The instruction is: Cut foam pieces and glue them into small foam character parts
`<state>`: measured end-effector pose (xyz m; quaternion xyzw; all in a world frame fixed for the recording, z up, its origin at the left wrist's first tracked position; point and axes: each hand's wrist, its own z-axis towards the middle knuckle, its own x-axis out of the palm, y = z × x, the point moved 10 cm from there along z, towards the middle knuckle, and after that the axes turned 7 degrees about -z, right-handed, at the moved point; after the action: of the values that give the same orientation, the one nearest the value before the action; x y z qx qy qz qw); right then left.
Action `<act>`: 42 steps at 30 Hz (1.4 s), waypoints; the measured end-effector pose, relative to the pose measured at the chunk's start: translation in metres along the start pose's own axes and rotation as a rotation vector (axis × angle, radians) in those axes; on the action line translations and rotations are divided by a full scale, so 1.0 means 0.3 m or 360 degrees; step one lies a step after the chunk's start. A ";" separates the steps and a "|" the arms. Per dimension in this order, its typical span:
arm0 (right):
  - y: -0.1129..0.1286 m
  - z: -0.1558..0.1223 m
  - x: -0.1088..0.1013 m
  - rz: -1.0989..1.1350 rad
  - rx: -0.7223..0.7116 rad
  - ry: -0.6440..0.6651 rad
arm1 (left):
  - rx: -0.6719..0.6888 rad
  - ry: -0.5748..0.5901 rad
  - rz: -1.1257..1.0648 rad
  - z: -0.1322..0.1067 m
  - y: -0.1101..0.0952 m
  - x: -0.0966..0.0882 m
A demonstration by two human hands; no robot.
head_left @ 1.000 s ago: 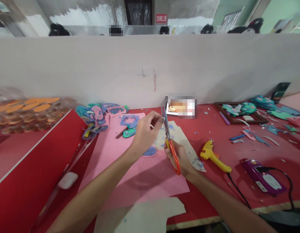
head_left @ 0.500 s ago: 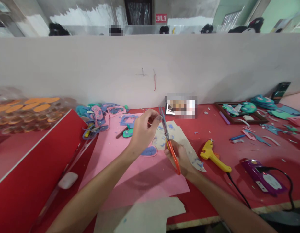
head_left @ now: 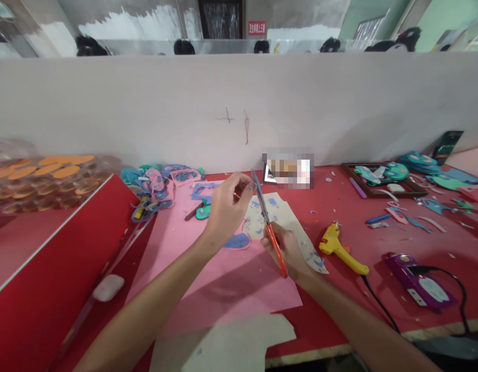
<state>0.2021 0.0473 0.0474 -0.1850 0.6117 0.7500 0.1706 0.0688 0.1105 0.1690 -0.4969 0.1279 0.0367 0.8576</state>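
Observation:
My right hand (head_left: 287,249) grips orange-handled scissors (head_left: 268,225), their grey blades pointing up and away. My left hand (head_left: 227,206) is raised beside the blade tips, its fingers pinched on a tiny scrap that I cannot make out. Both hands hover over a pink foam sheet (head_left: 223,279) on the red table (head_left: 339,289). Under them lie a cream backing paper (head_left: 289,227) with blue traces and a blue and pink cut-out (head_left: 237,241).
A yellow glue gun (head_left: 339,249) with a black cord lies right of the scissors, with a purple device (head_left: 420,284) beyond it. Foam cut-outs pile at the back left (head_left: 161,183) and back right (head_left: 382,173). A white partition (head_left: 239,103) closes the back. A red box (head_left: 49,268) stands left.
The scissors and my left hand have drifted slightly left and up together; the blades have tilted a little more to the left. Nothing on the table moved.

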 end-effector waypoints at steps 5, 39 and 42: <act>-0.003 0.001 -0.004 -0.0032 -0.0019 -0.0032 | 0.0007 -0.0009 0.0016 -0.001 0.003 -0.002; -0.029 0.003 0.007 -0.0122 0.0032 -0.0004 | 0.0126 -0.0200 -0.0049 -0.003 -0.011 -0.045; -0.023 0.004 0.005 -0.0117 0.0030 -0.0003 | 0.0127 -0.0219 -0.0044 -0.001 -0.006 -0.052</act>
<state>0.2040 0.0498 0.0409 -0.2049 0.6114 0.7376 0.2003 0.0541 0.1103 0.1744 -0.4604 0.0633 0.0539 0.8838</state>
